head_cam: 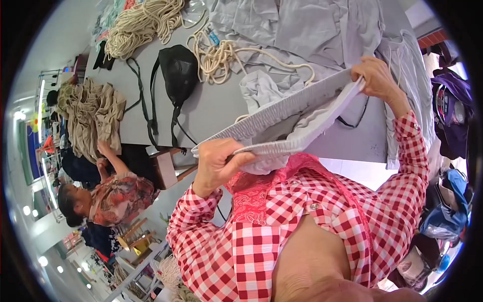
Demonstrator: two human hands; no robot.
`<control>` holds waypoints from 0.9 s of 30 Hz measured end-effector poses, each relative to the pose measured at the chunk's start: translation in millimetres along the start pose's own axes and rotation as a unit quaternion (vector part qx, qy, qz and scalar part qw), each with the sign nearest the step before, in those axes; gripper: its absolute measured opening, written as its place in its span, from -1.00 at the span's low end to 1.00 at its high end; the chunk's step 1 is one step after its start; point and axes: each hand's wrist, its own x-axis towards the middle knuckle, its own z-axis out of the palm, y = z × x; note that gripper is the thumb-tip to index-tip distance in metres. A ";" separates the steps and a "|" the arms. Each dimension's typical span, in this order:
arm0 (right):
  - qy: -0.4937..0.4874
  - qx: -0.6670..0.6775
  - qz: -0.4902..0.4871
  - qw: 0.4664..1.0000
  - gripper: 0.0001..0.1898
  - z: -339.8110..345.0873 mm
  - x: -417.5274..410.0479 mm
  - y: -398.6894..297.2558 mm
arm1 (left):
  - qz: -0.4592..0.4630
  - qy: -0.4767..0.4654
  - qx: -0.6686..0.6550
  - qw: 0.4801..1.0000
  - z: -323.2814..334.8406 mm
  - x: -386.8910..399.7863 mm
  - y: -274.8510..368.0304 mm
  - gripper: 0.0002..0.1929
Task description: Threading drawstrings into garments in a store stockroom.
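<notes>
My left hand (222, 162) grips one end of the elastic waistband (271, 107) of a light grey garment, thumb over its edge. My right hand (375, 79) holds the other end, higher and to the right. Between the hands the waistband is stretched in a long, slanted loop, its opening facing up. The lower part of the garment is mostly hidden behind it. Just beyond lies crumpled grey fabric (264, 88). A cream cord (281, 62) runs from a loose tangle (219, 60) towards the waistband, and a small blue item (213, 37) lies by the tangle.
Grey garments (313, 26) cover the table's (222, 107) far side; more hang over its right edge (409, 75). A black bag (179, 71) with straps and a large cord bundle (139, 28) lie left. A person (117, 196) handles brown garments (90, 117) at the left.
</notes>
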 end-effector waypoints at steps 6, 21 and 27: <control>0.053 0.249 -0.259 0.932 -0.45 -46.6 21.9 -67.8 | -0.021 -0.009 0.147 0.989 7.6 21.1 2.7 -0.80; 0.032 0.103 0.034 0.994 -0.89 -61.7 -15.5 -24.1 | -0.015 -0.117 0.176 0.977 -43.2 73.6 -15.0 -0.77; 0.160 0.055 -0.030 0.985 -0.92 -57.4 -14.7 -63.3 | 0.085 -0.082 0.140 0.983 -46.2 79.6 11.6 -0.74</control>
